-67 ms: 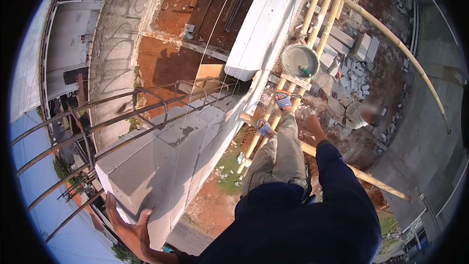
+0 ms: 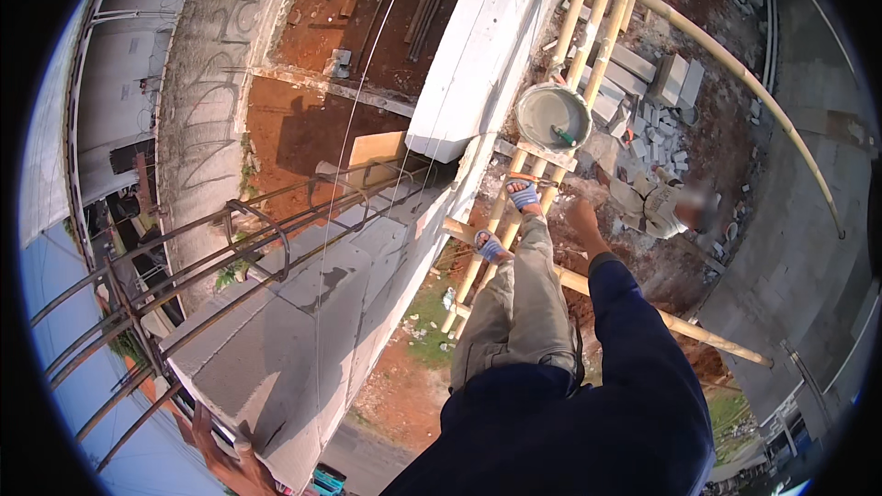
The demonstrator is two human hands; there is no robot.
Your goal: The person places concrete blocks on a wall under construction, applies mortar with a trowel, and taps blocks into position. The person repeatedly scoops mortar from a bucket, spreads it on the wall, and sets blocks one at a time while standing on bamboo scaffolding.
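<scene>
My left hand [image 2: 225, 450] grips the end of a pale concrete block [image 2: 243, 363] at the lower left of the wall top, beside bent rebar [image 2: 184, 289]. A thin line runs over the blocks. My right hand [image 2: 583, 225] hangs beside my legs, near the bamboo scaffold; its fingers are too unclear to judge. Above my sandalled feet [image 2: 522, 193], a round bucket [image 2: 542, 110] of grey mix with a green-handled tool [image 2: 565, 136] rests on the poles, and an orange-edged object [image 2: 537, 176] lies by my foot.
Bamboo poles [image 2: 753, 92] cross over a drop to rubble [image 2: 657, 133], where another person [image 2: 643, 202] bends down below on the right. A long white block wall [image 2: 464, 64] continues ahead. A rough concrete wall [image 2: 207, 64] and red-soil plots lie beyond on the left.
The view has shifted slightly, so the wall, scaffold and bucket sit a little further left and up. My left hand appears lower in the picture, still on the block.
</scene>
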